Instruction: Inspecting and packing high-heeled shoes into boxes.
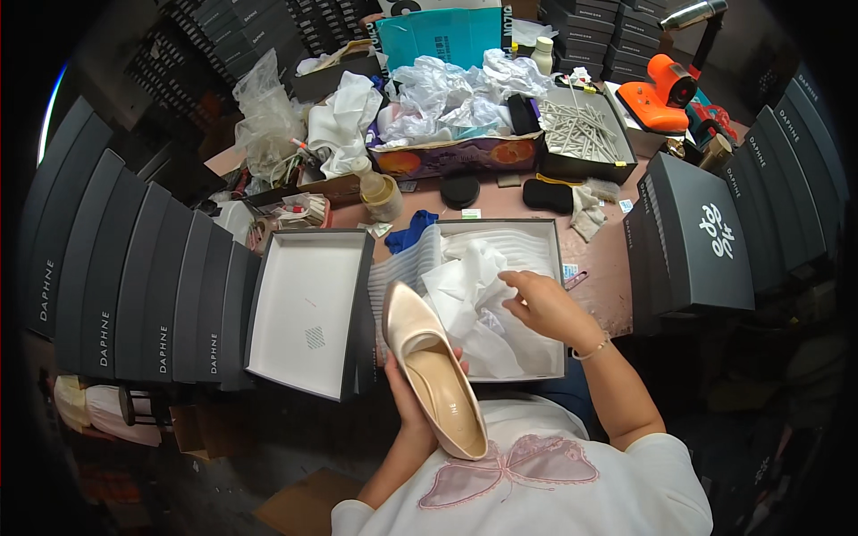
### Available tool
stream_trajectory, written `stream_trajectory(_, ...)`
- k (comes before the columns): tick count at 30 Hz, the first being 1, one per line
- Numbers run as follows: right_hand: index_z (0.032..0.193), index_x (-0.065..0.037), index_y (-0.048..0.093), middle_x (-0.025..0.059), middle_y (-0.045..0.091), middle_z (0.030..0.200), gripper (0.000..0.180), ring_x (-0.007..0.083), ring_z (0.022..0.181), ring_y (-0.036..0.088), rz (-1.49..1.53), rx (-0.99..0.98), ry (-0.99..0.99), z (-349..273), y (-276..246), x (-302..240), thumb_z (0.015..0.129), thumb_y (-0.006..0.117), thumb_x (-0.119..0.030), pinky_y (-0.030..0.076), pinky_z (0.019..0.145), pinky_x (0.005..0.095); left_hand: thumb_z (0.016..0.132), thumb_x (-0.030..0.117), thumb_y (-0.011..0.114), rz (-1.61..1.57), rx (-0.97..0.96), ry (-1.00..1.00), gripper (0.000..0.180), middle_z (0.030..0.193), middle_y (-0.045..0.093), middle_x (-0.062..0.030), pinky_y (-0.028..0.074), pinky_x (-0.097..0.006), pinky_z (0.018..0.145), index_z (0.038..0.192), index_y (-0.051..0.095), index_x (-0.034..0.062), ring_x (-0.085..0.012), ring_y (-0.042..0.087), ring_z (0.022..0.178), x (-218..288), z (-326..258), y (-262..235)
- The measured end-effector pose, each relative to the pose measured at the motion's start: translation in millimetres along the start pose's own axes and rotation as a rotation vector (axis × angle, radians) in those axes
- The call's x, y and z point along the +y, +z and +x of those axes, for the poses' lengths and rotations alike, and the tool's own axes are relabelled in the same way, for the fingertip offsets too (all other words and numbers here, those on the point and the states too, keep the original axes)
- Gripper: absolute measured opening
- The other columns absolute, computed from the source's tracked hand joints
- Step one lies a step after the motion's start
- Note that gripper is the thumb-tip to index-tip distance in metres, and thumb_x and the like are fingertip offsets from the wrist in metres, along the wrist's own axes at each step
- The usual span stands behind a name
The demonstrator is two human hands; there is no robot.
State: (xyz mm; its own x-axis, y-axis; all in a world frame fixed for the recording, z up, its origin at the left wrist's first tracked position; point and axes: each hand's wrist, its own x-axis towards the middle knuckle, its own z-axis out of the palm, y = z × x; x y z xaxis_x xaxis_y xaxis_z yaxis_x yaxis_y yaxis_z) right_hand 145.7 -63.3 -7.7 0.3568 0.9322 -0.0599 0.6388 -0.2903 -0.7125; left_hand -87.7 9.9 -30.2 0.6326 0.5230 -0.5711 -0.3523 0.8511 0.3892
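Note:
My left hand [408, 386] grips a pale pink pointed shoe [431, 366] from beneath, its toe aimed away from me, in front of the open shoe box [536, 228]. My right hand [541, 302] reaches into that box and pinches the white tissue paper [469, 286] lying crumpled inside it. To the left of the box lies its dark lid [308, 313], upside down, showing a white inside.
Stacks of dark shoe boxes [134, 277] line the left side, and more stand at the right [706, 232]. The back of the table holds crumpled paper [447, 94], a tray of white sticks [576, 129], a teal box [438, 36], a glue bottle [380, 192] and an orange tool [661, 94].

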Motion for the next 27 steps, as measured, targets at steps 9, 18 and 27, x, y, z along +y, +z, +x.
stream_trajectory(9, 0.106, -0.003, 0.061, 0.0190, 0.062, 0.096, 0.029, 0.0367, 0.081, 0.065, -0.280, -0.036, 0.013, 3.4, 107.3, 47.4, 0.078, 0.059, -0.010, 0.053, 0.071, 0.0447, 0.093, 0.067, 0.026, 0.050, 0.032, -0.025, 0.078, 0.099, 0.061, -0.0156, 0.056, -0.035, 0.077, 0.116, 0.054, -0.0020, -0.0257, 0.064, 0.087, 2.5, -5.5, 19.5)
stream_trajectory(18, 0.122, -0.002, 0.055, 0.0039, 0.060, 0.106, 0.038, 0.0095, 0.092, 0.060, 1.124, -0.151, 0.099, -52.6, 9.7, -41.5, 0.085, 0.064, -0.002, 0.053, 0.078, 0.0243, 0.093, 0.067, 0.029, 0.067, -0.042, -0.100, 0.075, 0.117, 0.060, -0.0165, 0.050, -0.040, 0.092, 0.128, 0.050, 0.0042, -0.0263, 0.061, 0.104, -5.2, 3.1, 21.3)
stream_trajectory(27, 0.092, -0.004, 0.059, 0.0099, 0.058, 0.083, 0.033, 0.0258, 0.073, 0.056, 0.125, 0.363, -0.283, -34.3, 55.0, -49.7, 0.072, 0.081, -0.019, 0.046, 0.065, 0.0331, 0.094, 0.064, 0.031, 0.042, -0.032, -0.014, 0.068, 0.116, 0.059, -0.0124, 0.050, -0.039, 0.092, 0.124, 0.052, 0.0064, -0.0240, 0.059, 0.107, -20.7, -3.6, 28.2)
